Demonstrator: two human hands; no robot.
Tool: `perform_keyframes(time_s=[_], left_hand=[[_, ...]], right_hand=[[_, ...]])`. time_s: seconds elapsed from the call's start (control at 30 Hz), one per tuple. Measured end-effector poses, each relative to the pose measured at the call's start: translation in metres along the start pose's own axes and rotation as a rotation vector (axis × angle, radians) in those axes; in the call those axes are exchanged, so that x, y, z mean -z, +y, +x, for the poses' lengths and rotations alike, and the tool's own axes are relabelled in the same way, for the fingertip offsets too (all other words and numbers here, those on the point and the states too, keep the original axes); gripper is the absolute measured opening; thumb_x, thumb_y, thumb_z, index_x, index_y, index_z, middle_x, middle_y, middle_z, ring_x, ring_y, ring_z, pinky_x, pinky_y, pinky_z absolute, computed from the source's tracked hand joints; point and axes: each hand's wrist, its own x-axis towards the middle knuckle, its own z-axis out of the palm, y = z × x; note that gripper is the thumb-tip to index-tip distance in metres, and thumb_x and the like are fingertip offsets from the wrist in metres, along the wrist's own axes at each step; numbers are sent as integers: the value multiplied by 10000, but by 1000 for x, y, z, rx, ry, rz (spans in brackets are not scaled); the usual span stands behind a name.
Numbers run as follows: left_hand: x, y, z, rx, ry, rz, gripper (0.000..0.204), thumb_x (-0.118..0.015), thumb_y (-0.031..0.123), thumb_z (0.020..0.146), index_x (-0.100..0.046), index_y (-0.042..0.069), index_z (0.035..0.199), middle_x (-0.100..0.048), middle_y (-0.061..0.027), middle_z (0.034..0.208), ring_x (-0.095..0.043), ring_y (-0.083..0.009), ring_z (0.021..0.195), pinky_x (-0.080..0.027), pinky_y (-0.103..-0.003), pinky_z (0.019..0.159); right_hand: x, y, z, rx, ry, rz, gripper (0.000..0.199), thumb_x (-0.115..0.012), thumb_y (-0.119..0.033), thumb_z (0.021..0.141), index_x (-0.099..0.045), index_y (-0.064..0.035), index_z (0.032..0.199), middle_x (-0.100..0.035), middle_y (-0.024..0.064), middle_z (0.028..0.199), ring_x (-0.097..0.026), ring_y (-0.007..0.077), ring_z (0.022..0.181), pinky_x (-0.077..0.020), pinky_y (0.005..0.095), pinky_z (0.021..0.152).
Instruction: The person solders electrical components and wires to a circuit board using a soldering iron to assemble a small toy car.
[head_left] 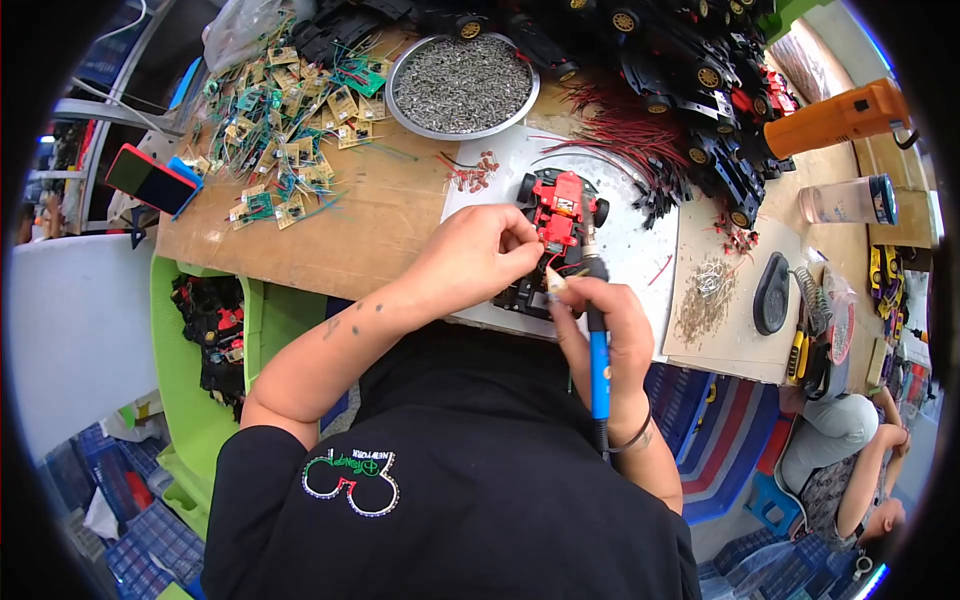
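A toy car chassis, red on top with black wheels, lies on a white sheet in front of me. My left hand is at its near left side, thumb and forefinger pinched together. What they pinch is too small to make out. My right hand is closed round a soldering iron with a blue handle and black grip. The iron's metal end points away from me, beside the chassis's right side. Thin red wire shows between my hands. Something pale covers a fingertip of my right hand.
Circuit boards with wires are heaped at the far left, beside a round tray of small metal parts. Red and black wires and black car bodies lie at the far right. A clear jar stands rightward; another person sits beyond.
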Motion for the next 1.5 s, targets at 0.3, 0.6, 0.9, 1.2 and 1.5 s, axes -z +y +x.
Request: perform_keyframes(time_s=[0.3,0.6,0.9,1.2,1.5], left_hand=[[-9,16,-20,-411,78,-244,223,-754,74,819,-700,20,1028,-680,-72,1036,-637,-147,939,-492,-310,875],[-8,4,8,-185,70,-547,157,-665,60,921,-639,12,1068,-677,-24,981,-613,-58,854,-500,-220,773],[-6,17,19,-361,278,144,138,-687,157,877,-687,32,817,-684,-41,740,-613,-126,658,-473,-278,637],[-9,20,25,-453,411,459,98,-685,141,749,-656,58,704,-665,-77,672,-608,-258,621,-483,-374,654],[-7,22,24,-450,383,442,112,-680,142,751,-643,50,697,-662,-92,677,-631,-278,651,-492,-391,672]], right_hand=[[-5,-3,5,-244,96,314,367,-725,80,816,-600,-31,1143,-643,60,894,-619,141,791,-509,265,745],[18,10,1,-55,37,143,517,-811,-11,742,-632,-26,1227,-703,99,915,-660,185,791,-513,282,715],[43,13,13,-141,134,-45,325,-788,-38,766,-696,-8,1077,-697,98,825,-645,163,704,-508,269,676],[35,13,13,-335,180,58,204,-779,-46,771,-693,-4,950,-698,83,807,-667,137,720,-521,258,681],[33,14,14,-349,172,64,197,-782,-45,765,-700,-9,940,-697,87,812,-670,149,723,-521,263,681]])
